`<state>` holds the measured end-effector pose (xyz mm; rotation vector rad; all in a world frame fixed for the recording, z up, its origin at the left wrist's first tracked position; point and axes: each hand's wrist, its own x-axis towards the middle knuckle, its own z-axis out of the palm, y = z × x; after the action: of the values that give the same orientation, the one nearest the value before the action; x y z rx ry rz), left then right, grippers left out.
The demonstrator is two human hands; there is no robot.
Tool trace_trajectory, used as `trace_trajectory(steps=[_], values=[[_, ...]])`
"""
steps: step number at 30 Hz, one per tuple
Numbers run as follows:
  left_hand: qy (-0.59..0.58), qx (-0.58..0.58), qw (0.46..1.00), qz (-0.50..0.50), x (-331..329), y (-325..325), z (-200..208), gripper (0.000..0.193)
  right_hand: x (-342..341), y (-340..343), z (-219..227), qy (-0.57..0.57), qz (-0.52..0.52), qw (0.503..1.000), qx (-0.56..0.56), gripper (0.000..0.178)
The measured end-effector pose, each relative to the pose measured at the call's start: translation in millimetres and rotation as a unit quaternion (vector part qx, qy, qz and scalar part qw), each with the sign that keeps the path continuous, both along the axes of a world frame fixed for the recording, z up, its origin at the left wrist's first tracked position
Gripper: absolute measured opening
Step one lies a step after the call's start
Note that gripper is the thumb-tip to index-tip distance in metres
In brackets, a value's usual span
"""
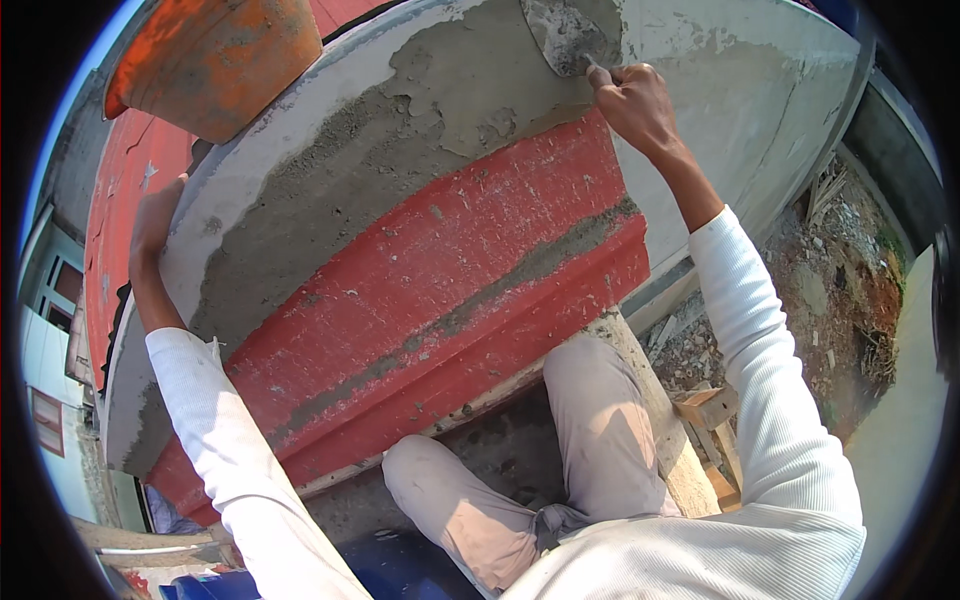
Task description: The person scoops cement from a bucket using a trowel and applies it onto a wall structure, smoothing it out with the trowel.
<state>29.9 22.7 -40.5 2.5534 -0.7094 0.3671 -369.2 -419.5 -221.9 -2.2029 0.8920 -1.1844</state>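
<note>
My right hand [638, 105] is closed round the handle of a trowel [568, 38], its grey, mortar-smeared blade against the upper part of a wall. Wet grey mortar [480, 75] coats the wall left of the blade, smooth near the trowel. Farther left and lower, the mortar [300, 215] looks rougher, with crumbs and ragged edges. At the far left, my left hand [155, 215] lies at the top edge of the pale wall [225, 180]; its fingers are mostly hidden. Just above that hand, an orange bucket [215, 70] smeared with cement stands at the wall's top.
Below the mortar slopes a red roof sheet [480, 235] with a grey mortar streak and splashes. My bent knees [600, 400] are close to its lower edge, beside a concrete beam [670, 440]. Rubble-strewn ground [815, 290] lies far below on the right, near a wooden frame [712, 410].
</note>
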Motion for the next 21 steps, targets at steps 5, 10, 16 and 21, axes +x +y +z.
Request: trace_trajectory(steps=[5,10,16,21], values=[[0.020,-0.019,0.999,-0.021,2.2,-15.2,-15.3,0.063,2.8,43.6,-5.5,0.013,0.002,1.000,-0.029,0.050],[-0.043,0.006,0.998,-0.054,20.5,7.5,-9.6,0.061,10.4,21.6,-2.2,0.015,0.030,0.998,-0.055,0.048],[-0.022,-0.004,1.000,-0.016,10.0,2.5,-0.9,0.064,-19.5,-53.4,-33.2,-0.100,-0.029,0.989,0.108,0.047],[-0.008,0.003,1.000,-0.012,8.8,-2.4,-9.4,0.067,-5.8,-8.9,-27.7,-0.185,0.124,0.941,0.255,0.049]])
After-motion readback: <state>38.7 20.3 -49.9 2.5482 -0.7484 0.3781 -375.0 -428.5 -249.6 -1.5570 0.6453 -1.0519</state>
